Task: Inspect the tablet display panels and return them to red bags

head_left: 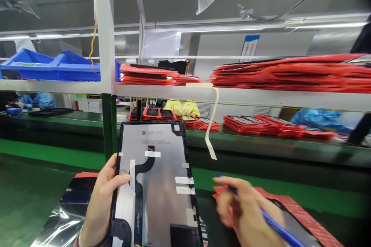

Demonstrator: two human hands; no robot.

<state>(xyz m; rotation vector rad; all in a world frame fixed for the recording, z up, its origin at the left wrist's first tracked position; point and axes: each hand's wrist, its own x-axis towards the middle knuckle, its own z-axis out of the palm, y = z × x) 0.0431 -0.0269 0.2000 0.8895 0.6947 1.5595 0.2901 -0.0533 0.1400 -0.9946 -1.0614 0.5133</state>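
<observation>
Bins (37, 67): blue, on the shelf (232, 94), up and well left of the left hand (100, 197).
Sheet (66, 208): dark, glossy, on the bench (20, 185) just left of that hand.
Left hand: pinches the panel (162, 185) by its left edge, thumb over the back, fingers behind. Step in hand, as I judge it: the panel is held up, back in view, with the pen (281, 228) ready. Bringing pen to panel would call for a steady left grip and a leftward reach by the right hand (252, 208).
Panel: just right of the left hand. Its long axis runs near upright in view; the printed end points up toward the shelf, the lower end is cut off.
Strip (213, 123): hangs from the shelf, up and left of the right hand.
Pen: slants through the right hand, one end toward the panel, apart from it.
Right hand: fingers curled, pinching the pen; blurred.
Pack (307, 216): red-edged, below and right of that hand.
</observation>
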